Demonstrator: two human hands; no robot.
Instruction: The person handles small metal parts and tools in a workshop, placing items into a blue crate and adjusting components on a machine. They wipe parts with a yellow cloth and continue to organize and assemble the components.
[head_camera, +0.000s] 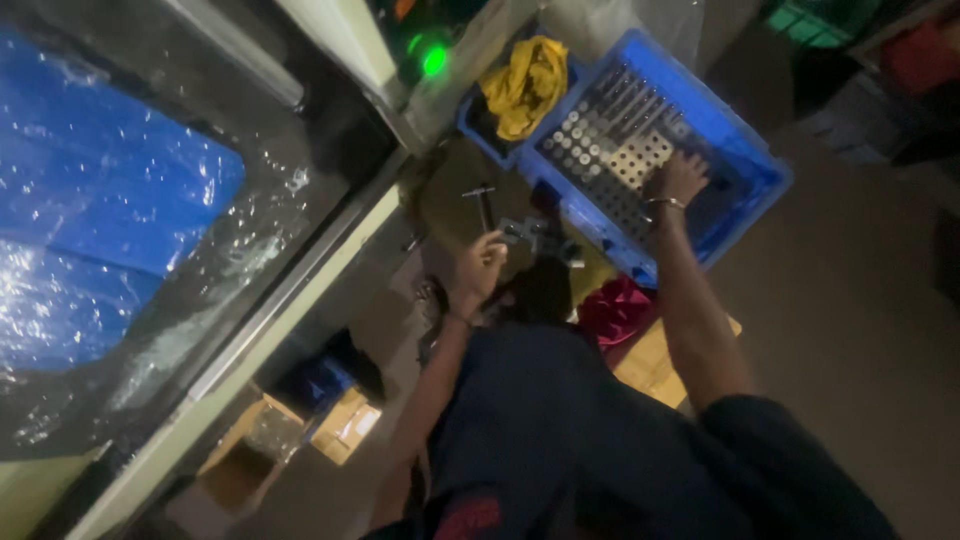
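The right hand (676, 178) rests spread on sockets (610, 150) inside the blue crate (745, 175), grip released; the left hand (482, 265), clenched on something unclear, could knock the nearby hammer (483, 200) loose.

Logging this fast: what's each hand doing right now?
Left hand: closed on a metal tool.
Right hand: open, resting on sockets in the blue crate.
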